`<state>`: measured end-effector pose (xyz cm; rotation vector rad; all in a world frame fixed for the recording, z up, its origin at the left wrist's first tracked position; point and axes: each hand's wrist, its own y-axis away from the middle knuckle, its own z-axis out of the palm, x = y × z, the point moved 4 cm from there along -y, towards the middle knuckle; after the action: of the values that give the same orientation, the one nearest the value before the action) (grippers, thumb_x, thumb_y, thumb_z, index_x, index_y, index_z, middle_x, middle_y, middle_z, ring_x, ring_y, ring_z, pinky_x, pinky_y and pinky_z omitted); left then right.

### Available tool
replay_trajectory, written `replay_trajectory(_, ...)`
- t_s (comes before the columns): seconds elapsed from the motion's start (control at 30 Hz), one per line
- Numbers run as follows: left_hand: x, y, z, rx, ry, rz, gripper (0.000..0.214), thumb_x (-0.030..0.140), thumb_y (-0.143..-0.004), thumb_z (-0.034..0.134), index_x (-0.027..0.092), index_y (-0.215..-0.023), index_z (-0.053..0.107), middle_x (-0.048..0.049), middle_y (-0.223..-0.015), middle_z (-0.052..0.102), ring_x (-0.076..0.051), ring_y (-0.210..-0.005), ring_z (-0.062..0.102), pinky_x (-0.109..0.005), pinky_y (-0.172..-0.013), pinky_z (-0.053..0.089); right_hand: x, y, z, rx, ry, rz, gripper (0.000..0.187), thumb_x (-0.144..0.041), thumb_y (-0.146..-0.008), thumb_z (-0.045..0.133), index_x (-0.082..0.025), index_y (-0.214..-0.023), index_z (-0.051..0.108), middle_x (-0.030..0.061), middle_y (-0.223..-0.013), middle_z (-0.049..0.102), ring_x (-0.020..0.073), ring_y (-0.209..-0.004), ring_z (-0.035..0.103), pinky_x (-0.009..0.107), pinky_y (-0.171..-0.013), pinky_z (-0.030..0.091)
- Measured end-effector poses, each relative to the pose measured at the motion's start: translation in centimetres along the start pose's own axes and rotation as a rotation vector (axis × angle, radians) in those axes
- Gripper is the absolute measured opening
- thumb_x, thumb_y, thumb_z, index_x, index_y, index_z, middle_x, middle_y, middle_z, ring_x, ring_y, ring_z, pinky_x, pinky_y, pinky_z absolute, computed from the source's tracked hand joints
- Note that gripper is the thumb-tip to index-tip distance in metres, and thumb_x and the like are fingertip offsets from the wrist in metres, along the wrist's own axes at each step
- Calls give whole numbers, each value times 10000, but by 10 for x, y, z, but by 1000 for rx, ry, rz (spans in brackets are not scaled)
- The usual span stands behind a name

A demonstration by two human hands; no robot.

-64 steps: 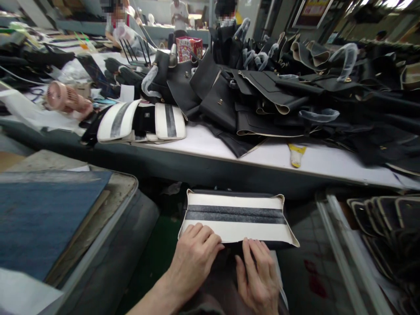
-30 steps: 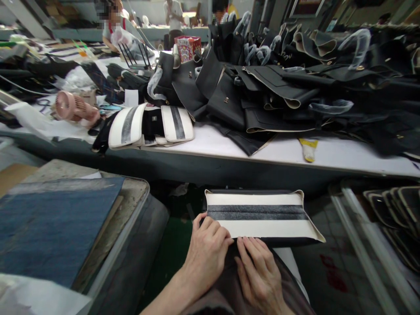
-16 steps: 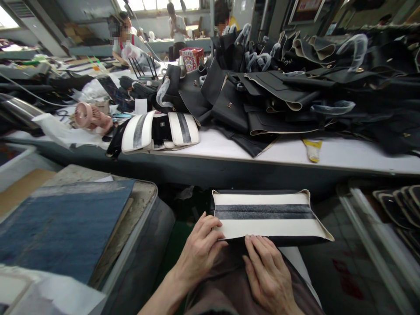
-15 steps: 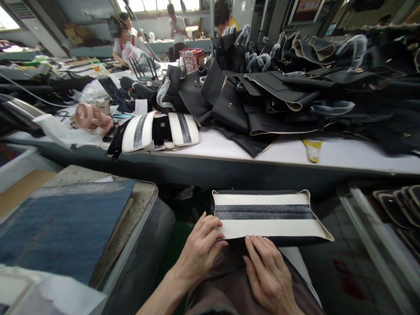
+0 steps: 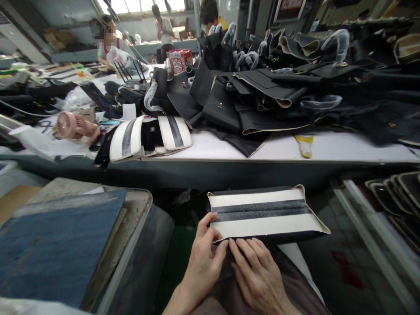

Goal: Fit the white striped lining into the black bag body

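Observation:
A black bag piece (image 5: 259, 221) lies across my lap, its white face up with a dark grey stripe along the middle and its corners raised. My left hand (image 5: 206, 249) grips its near left corner, fingertips over the white edge and thumb at the near side. Close beside it, my right hand (image 5: 259, 273) is closed at the near edge, fingers together and bent over the black material. What lies under those fingers is hidden.
Ahead, a white table (image 5: 210, 148) carries a heap of black bags (image 5: 262, 96), white striped panels (image 5: 126, 140) and a pink fan (image 5: 74, 127). A bin topped with a blue board (image 5: 65, 240) stands left; stacked panels (image 5: 390, 201) are right. People work farther back.
My right hand has slid left along the near edge, up to my left hand. My left thumb has moved toward the corner. The bag piece tilts slightly, and the view has turned right.

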<state>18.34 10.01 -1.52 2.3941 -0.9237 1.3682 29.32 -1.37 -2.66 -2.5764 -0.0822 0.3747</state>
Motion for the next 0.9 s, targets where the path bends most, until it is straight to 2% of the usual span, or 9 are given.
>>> replay_trajectory(0.13, -3, -1, -5, 93, -58, -43, 177, 165, -859, 580, 229, -958, 449, -67, -1454, 309, -233, -1364, 317, -465, -1112, 335, 1, -3, -1, 20, -29, 15, 387, -151, -931, 474, -82, -1297, 579, 105, -1218, 601, 257, -1109, 499, 417, -1012, 348)
replay_trajectory(0.27, -3, -8, -7, -29, -186, 35, 231, 209, -879, 562, 243, -1084, 461, -68, -1509, 253, -257, -1402, 262, -522, -1121, 328, 4, -2, -4, 21, -37, 10, 418, -119, -909, 463, -77, -1313, 561, 108, -1238, 594, 259, -1115, 494, 412, -1000, 377)
replay_trajectory(0.43, -5, -29, -5, -143, -512, 266, 492, 321, -901, 542, 277, -1367, 388, -74, -1580, 124, -350, -1449, 101, -646, -1097, 291, 16, 1, -12, 91, -74, -26, 410, -83, -865, 457, -24, -1251, 583, 137, -1168, 617, 245, -1067, 532, 372, -925, 487)
replay_trajectory(0.63, -1, -64, 13, -263, -807, 563, 763, 466, -837, 630, 339, -1486, 251, -70, -1582, 157, -377, -1423, 202, -635, -1057, 361, 43, 10, -33, 233, 13, -5, 309, -66, -868, 469, -28, -1118, 646, 129, -1004, 675, 220, -953, 606, 331, -817, 554)
replay_trajectory(0.8, 14, -85, 35, -410, -842, 675, 871, 644, -802, 610, 341, -1505, 194, -63, -1564, 207, -356, -1408, 259, -612, -1063, 368, 64, 11, -42, 360, 67, 8, 257, -79, -905, 461, -64, -1026, 687, 90, -889, 708, 181, -827, 643, 279, -733, 579)
replay_trajectory(0.9, 29, -95, 54, -554, -788, 691, 1003, 624, -731, 705, 343, -1510, 139, -70, -1560, 197, -359, -1407, 257, -624, -1088, 317, 71, 13, -34, 491, 108, 5, 194, -102, -902, 510, -108, -904, 704, 44, -761, 708, 149, -687, 649, 230, -638, 589)
